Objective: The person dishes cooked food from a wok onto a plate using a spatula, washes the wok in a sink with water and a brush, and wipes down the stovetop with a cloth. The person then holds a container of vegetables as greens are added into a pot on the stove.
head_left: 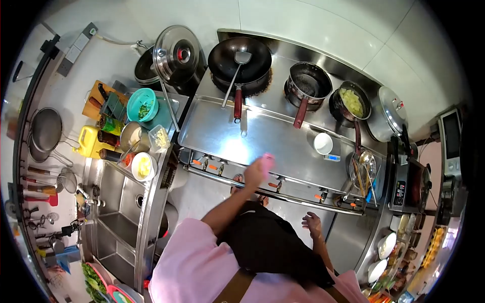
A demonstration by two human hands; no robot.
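Left hand grips a pink cloth at twelve o'clock (probably soft, best bunched mid-fold), right hand open at two.

Bright, cool light falls on the kitchen, and a white glare burns out the steel counter toward its left end — thinner reflections shine nearer its back edge. The pink cloth in the left hand looks smeared. Straight lines bow strongly outward — the frame's corners fall to black, its outer rim soft.
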